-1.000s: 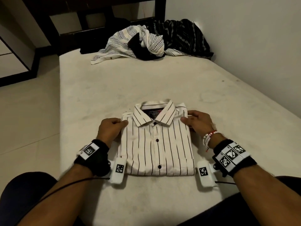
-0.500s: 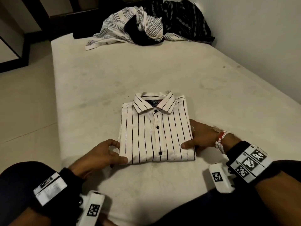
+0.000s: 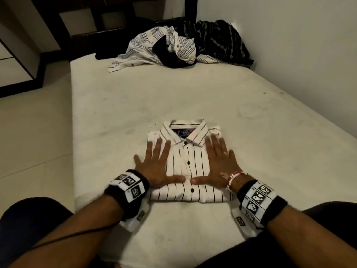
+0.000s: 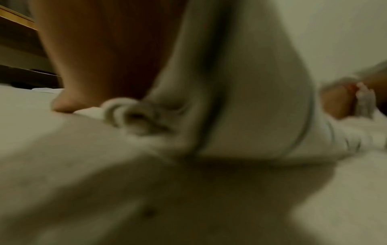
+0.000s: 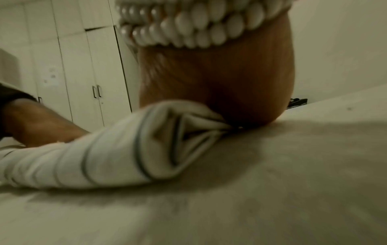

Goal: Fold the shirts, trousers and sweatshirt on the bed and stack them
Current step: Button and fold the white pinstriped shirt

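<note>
While the folded striped shirt lies buttoned and collar-up near the front edge of the bed, both hands press flat on it: the left hand with fingers spread straight on its left half, the right hand likewise on its right half, thumbs nearly meeting at the placket, neither gripping anything. A dark label sits inside the collar; its writing is too small to read. Far off at the head of the bed lies a heap of unfolded clothes, white patterned and black. Black-and-white coded markers ring both wrists, and a beaded bracelet circles the right.
</note>
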